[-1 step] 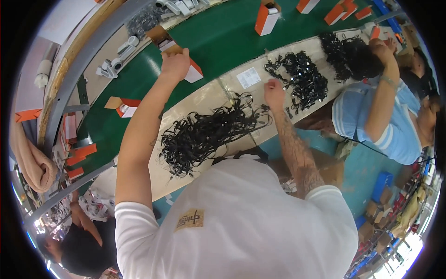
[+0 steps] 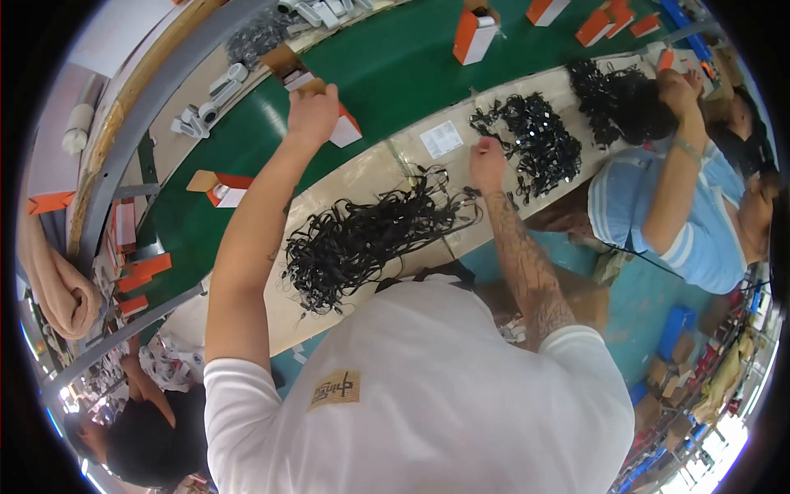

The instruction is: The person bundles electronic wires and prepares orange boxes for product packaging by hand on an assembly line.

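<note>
My left hand is closed on an orange-and-white carton that stands on the green conveyor belt. The carton's brown top flap is raised, and something pale shows inside. Over the pale worktable, my right hand has its fingers curled together; anything in them is hidden. It is beside a pile of black cables with shiny ends. Nearer to me lies a larger tangle of black cables. A white printed sheet rests between my hands.
More orange-and-white cartons stand along the belt, one lying open at the left. White camera-like devices sit on the far ledge. A co-worker in blue works at the right by another cable heap; another person is lower left.
</note>
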The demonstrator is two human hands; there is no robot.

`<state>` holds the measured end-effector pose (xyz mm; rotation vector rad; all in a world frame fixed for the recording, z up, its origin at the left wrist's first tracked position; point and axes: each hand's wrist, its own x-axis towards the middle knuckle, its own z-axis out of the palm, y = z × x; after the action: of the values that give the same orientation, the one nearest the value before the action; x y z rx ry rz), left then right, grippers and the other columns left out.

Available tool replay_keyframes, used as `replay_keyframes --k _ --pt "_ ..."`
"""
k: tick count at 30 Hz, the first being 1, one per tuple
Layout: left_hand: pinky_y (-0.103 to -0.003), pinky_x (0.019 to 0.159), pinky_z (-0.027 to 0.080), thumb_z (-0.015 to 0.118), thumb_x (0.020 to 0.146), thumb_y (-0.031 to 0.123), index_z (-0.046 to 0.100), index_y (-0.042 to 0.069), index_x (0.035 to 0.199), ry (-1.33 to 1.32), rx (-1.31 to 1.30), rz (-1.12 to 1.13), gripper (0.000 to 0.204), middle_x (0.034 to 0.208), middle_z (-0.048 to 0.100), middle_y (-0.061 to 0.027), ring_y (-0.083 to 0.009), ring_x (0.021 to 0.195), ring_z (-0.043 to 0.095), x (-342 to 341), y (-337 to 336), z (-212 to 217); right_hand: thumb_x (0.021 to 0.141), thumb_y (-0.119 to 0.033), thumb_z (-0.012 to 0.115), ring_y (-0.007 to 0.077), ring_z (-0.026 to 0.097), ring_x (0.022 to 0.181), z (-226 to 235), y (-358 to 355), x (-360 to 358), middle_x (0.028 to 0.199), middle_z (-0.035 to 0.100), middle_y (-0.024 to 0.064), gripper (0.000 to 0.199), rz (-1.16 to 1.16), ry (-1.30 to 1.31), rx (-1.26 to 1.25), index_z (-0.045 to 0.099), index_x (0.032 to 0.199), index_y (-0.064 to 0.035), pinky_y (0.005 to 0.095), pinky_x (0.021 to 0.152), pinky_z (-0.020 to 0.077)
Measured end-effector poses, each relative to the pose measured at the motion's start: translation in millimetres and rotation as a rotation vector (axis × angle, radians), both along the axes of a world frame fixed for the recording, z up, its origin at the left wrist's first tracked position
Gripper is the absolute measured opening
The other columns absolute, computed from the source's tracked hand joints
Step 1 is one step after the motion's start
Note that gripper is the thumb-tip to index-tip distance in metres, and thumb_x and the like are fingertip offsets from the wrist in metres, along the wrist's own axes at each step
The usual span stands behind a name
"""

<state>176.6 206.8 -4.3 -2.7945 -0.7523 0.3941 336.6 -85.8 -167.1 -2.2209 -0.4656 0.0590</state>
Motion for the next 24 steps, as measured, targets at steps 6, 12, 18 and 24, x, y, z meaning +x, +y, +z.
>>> replay_keyframes --k 6,12,18,24 --pt "-0.042 0.082 0.039 0.051 0.081 0.012 0.064 0.009 0.096 -0.264 0.161 -0.138 0.020 0.099 0.064 -0.0059 -0.0227 0.104 0.051 -20 -7 -3 0.078 -0.012 0.061 0.0357 0.057 0.097 -33 14 36 0.107 0.055 0.0158 0.030 0.106 -0.236 -0.320 0.058 0.108 -0.0074 0.0448 0.079 0.0486" --pt "-0.041 0.078 0.043 0.056 0.079 0.005 0.063 0.005 0.096 -1.031 -0.041 0.033 0.018 0.096 0.063 -0.0105 -0.0290 0.093 0.055 -61 -31 4 0.078 -0.018 0.065 0.0362 0.055 0.096 -30 2 28 0.103 0.057 0.0154 0.017 0.178 -0.147 -0.467 0.064 0.093 -0.0093 0.0454 0.079 0.0477" --pt "-0.043 0.071 0.050 0.058 0.080 0.008 0.063 0.004 0.091 -0.883 -0.542 0.416 0.013 0.080 0.063 -0.0159 -0.0335 0.079 0.062 -127 -81 -90 0.081 -0.018 0.064 0.0310 0.058 0.086 0 -23 -1 0.089 0.061 0.0114 0.021 0.162 -0.425 -0.129 0.059 0.095 -0.0042 0.0413 0.077 0.0459" --pt "-0.043 0.082 0.047 0.064 0.076 0.011 0.065 0.009 0.093 -0.617 -0.579 0.261 0.017 0.092 0.063 -0.0118 -0.0326 0.096 0.057 -144 -141 -147 0.084 -0.021 0.067 0.0114 0.059 0.059 27 -46 -72 0.070 0.063 0.0053 0.022 0.073 0.446 0.224 0.061 0.091 -0.0020 0.0248 0.054 0.0464"
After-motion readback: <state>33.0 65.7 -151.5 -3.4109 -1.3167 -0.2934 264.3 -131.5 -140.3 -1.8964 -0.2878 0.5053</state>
